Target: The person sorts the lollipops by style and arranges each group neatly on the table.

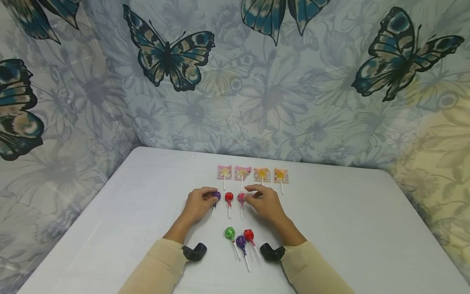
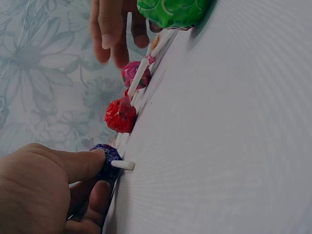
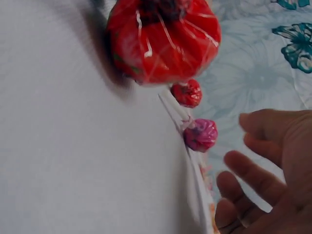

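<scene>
In the head view, my left hand pinches the head of a purple lollipop between thumb and fingers; its white stick points toward me. A red lollipop and a pink lollipop lie to its right, in the same row. My right hand is beside the pink one. In the right wrist view, the fingers of that hand are spread and loosely bent, with a gap between them and the pink lollipop. The left wrist view shows thumb and fingertips on the dark purple wrapper.
Closer to me lie a green lollipop, another purple lollipop and another red lollipop. Behind the middle row, several flat-wrapped lollipops form a line. The white table meets butterfly-patterned walls at the back and left.
</scene>
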